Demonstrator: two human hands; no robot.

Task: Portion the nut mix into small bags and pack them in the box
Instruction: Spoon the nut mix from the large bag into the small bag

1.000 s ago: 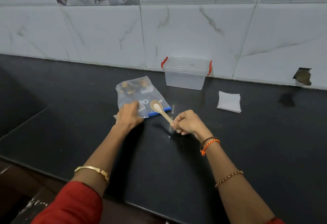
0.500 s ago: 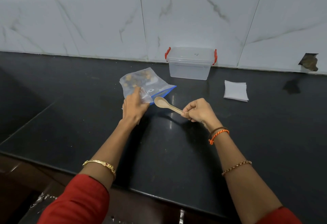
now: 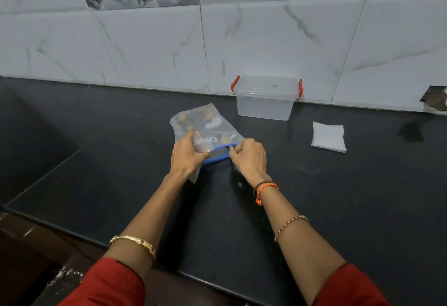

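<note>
A clear zip bag of nut mix [image 3: 193, 122] with a blue zip edge lies on the black counter [image 3: 338, 197]. My left hand [image 3: 186, 157] grips the bag's near left edge, together with a small clear bag, and holds the mouth open. My right hand [image 3: 249, 155] grips a pale spoon [image 3: 231, 147] whose bowl is inside the bag's mouth. A clear plastic box [image 3: 266, 102] with red latches and its lid on stands against the wall behind the bag. A stack of small white bags [image 3: 328, 136] lies to the right.
The marble-tiled wall [image 3: 290, 39] closes the back of the counter. A dark hole in the wall [image 3: 435, 99] shows at the far right. The counter's front edge [image 3: 121, 243] runs diagonally below my forearms.
The bag's mouth has been pulled open by my left hand. My right hand moved left and forward, and the spoon's bowl went from outside the bag into its mouth.
</note>
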